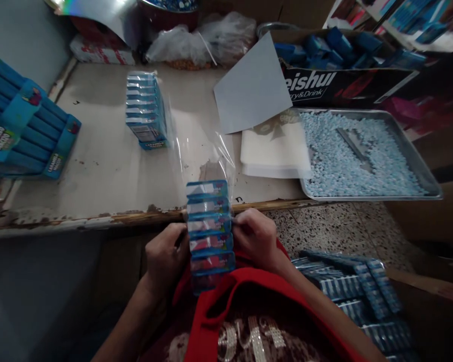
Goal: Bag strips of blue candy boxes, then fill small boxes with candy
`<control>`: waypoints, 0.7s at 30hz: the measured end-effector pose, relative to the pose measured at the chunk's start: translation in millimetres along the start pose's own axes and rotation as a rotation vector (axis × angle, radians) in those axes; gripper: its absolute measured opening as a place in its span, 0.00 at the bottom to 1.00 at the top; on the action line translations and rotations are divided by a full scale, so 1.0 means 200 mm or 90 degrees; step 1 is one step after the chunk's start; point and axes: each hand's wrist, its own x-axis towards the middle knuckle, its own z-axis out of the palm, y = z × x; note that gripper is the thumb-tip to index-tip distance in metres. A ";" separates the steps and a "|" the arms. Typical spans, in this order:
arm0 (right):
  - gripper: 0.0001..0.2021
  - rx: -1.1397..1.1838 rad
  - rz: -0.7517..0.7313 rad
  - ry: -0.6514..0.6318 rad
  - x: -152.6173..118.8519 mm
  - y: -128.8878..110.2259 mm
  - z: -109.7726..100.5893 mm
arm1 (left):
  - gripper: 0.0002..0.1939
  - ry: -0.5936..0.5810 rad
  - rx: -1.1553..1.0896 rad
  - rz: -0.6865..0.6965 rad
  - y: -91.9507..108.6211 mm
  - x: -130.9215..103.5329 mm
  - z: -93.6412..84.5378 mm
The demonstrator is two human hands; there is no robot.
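Observation:
A row of small blue boxes [210, 236] lies inside a clear plastic bag [202, 146], its near end over my lap and its far end on the table edge. My left hand [168, 251] is closed at the row's left side, fingers curled at the plastic. On the right side, my right hand [255, 234] pinches the bag's edge, its fingers bent. The bag's far part stretches loosely over the table. Another wrapped stack of blue boxes [145, 110] stands farther back on the left.
Large blue packs [26, 120] stand at the far left. A metal tray [434, 191] of small pale-blue pieces, white paper bags [272, 151], a grey sheet [252, 88] and a black carton [355, 85] are on the right. Wrapped packs [355, 286] lie below at right.

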 end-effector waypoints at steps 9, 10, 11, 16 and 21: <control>0.04 -0.025 -0.027 0.066 -0.06 0.03 0.02 | 0.07 -0.027 0.049 -0.040 0.04 -0.01 0.03; 0.05 -0.017 -0.045 0.063 -0.08 0.04 0.01 | 0.07 -0.039 0.040 -0.042 0.04 -0.03 0.03; 0.05 -0.011 -0.066 0.056 -0.10 0.05 0.01 | 0.07 -0.053 0.025 -0.039 0.03 -0.05 0.03; 0.08 -0.030 -0.120 -0.035 -0.20 0.08 -0.03 | 0.07 -0.089 -0.037 0.060 0.00 -0.11 0.02; 0.11 -0.006 -0.168 -0.139 -0.27 0.08 -0.08 | 0.07 -0.152 -0.059 0.148 -0.01 -0.21 -0.04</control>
